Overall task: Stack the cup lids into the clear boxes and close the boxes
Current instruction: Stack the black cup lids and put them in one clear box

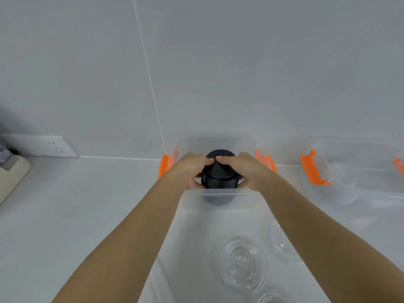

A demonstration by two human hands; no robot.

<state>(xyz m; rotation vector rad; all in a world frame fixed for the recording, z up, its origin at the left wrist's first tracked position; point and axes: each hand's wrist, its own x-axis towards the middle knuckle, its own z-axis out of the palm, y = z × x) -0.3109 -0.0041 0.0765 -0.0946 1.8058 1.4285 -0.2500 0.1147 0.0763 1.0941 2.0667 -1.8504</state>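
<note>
A stack of black cup lids (219, 173) stands inside a clear box with orange latches (168, 164) against the wall. My left hand (192, 170) grips the stack's left side and my right hand (241, 169) grips its right side; fingertips of both rest on the top lid. The bottom of the stack is blurred behind the box's near wall (244, 197). Several clear cup lids (242, 263) lie on the counter close to me. A second clear box with orange latches (312, 169) stands to the right.
A white wall socket plate (43, 146) sits at the back left, and a beige object (11, 173) lies at the left edge. The tiled wall rises right behind both boxes. More clear plastic (360, 184) lies by the right box.
</note>
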